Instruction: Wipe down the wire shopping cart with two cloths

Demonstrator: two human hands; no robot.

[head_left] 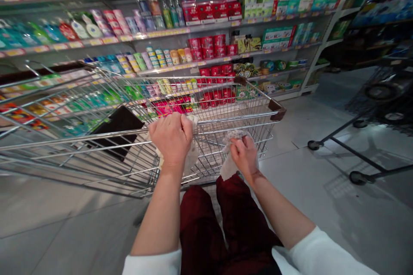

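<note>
My left hand (171,138) is closed over a white cloth (192,157) on the near rail of a wire shopping cart (206,114). The cloth hangs below my fist on both sides of the rail. My right hand (244,156) pinches a crumpled, speckled white cloth (232,148) against the cart's near wire wall, further right along the same side. Inside the cart lies a flat black object (118,131), partly behind the wires. Dark red trousers (206,232) show below my forearms.
Long store shelves (161,38) packed with bottles, boxes and red tins run behind the cart. A wheeled metal cart base (355,150) stands on the pale tiled floor (322,180) to the right, with dark shelving behind it.
</note>
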